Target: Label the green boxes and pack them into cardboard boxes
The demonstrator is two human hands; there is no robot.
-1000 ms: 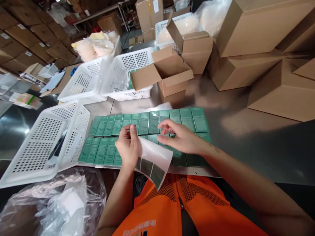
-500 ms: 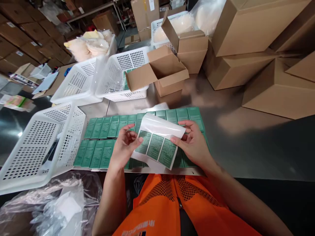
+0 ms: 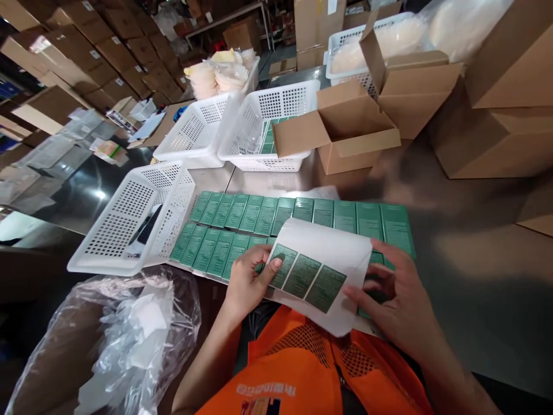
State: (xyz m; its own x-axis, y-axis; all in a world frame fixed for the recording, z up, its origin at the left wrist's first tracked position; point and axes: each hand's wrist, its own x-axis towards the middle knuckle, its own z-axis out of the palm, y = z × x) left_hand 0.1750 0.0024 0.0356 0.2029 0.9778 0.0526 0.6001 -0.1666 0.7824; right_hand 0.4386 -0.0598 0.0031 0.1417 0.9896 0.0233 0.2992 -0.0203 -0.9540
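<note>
A white sticker sheet [image 3: 322,233] with three green labels [image 3: 302,275] in a row is held up in front of me. My left hand [image 3: 254,279] pinches its left edge, thumb on the front. At the right edge, my right hand [image 3: 395,288] has its thumb over the front and its index finger by the upper corner; some fingertips are hidden. Below and behind the sheet, green boxes [image 3: 253,214] lie side by side in two rows, and the sheet covers part of the front row.
A white basket [image 3: 116,230] stands left of the boxes, with more baskets [image 3: 276,104] behind. An open carton [image 3: 354,129] sits at the back, other cartons [image 3: 496,132] at right. A plastic-lined bin [image 3: 129,340] with scraps is at lower left.
My view has swung left, so the table things appear farther right. The sheet is lower and nearer my vest. My right thumb has slid off the right-hand label to the sheet's edge.
</note>
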